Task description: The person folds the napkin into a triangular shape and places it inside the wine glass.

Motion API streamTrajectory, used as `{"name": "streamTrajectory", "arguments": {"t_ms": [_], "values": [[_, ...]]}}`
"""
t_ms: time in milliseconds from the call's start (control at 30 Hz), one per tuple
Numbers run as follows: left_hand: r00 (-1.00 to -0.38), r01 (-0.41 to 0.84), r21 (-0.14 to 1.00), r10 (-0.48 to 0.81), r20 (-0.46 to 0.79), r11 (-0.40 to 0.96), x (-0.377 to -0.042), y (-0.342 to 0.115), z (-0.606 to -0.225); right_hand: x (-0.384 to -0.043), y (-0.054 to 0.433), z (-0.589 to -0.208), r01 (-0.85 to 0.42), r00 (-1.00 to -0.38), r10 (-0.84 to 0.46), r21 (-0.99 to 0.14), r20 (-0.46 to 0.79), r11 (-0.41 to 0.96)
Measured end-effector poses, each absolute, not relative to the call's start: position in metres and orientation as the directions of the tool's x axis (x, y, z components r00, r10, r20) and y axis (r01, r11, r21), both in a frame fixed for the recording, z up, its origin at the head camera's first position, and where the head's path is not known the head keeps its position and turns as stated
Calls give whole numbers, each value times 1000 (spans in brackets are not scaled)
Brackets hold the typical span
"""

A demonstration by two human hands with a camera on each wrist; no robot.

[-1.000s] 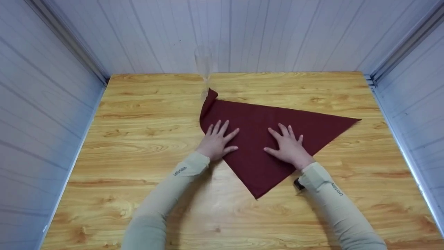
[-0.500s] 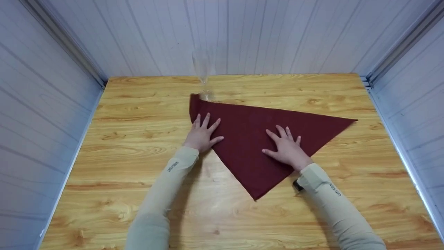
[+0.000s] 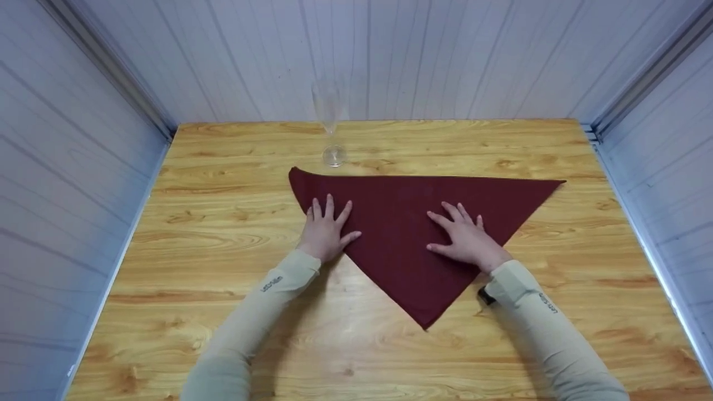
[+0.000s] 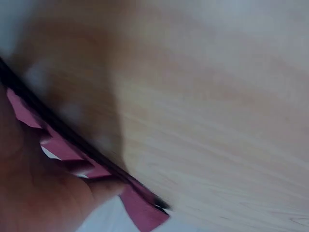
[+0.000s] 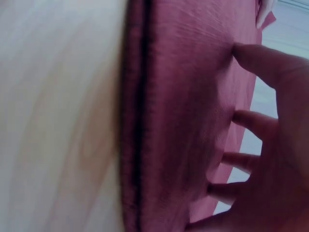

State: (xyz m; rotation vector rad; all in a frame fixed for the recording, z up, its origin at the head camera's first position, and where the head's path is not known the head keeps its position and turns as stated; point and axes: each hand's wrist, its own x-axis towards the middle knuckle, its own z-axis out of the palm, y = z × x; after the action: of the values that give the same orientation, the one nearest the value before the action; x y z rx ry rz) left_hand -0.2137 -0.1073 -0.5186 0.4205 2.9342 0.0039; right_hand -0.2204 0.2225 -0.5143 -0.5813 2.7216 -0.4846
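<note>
A dark red cloth (image 3: 398,223), folded into a triangle, lies on the wooden table with one corner toward the person. Its far left corner curls up slightly. My left hand (image 3: 326,231) rests on the cloth's left edge, fingers spread. On the right half, my right hand (image 3: 465,236) touches the cloth with spread, straight fingers. In the right wrist view the fingertips press on the cloth (image 5: 183,96) near its layered edge. The left wrist view shows the left hand (image 4: 43,188) on the cloth along its edge.
A clear stemmed glass (image 3: 328,108) stands just behind the cloth, left of the middle. The wooden table (image 3: 195,234) is bounded by white panel walls (image 3: 473,55) at the back and sides. A small black object (image 3: 486,296) shows at the right wrist.
The cloth's rolled far left corner has spread out to the left and flattened. My left hand has shifted left, and the cloth has turned slightly, its near corner moving right.
</note>
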Motion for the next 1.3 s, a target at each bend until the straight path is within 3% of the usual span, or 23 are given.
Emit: {"name": "streamTrajectory", "arguments": {"t_ms": [200, 367, 600, 1100, 1300], "values": [[-949, 282, -24, 276, -155, 959, -211, -107, -518, -227, 239, -513, -263, -894, -374, -387, -246, 884], [-955, 243, 41, 247, -164, 969, -220, -111, -519, -236, 248, -514, -168, -908, -293, -382, -298, 909], [-966, 143, 114, 164, -199, 983, -236, -120, -514, -248, 257, -515, -137, -912, -270, -390, -308, 910], [-984, 88, -73, 76, -159, 993, -228, -130, -515, -261, 265, -515, -120, -916, -251, -385, -312, 915], [-984, 40, -20, 36, -176, 999, -229, -131, -514, -262, 261, -515, -137, -907, -269, -378, -323, 916]]}}
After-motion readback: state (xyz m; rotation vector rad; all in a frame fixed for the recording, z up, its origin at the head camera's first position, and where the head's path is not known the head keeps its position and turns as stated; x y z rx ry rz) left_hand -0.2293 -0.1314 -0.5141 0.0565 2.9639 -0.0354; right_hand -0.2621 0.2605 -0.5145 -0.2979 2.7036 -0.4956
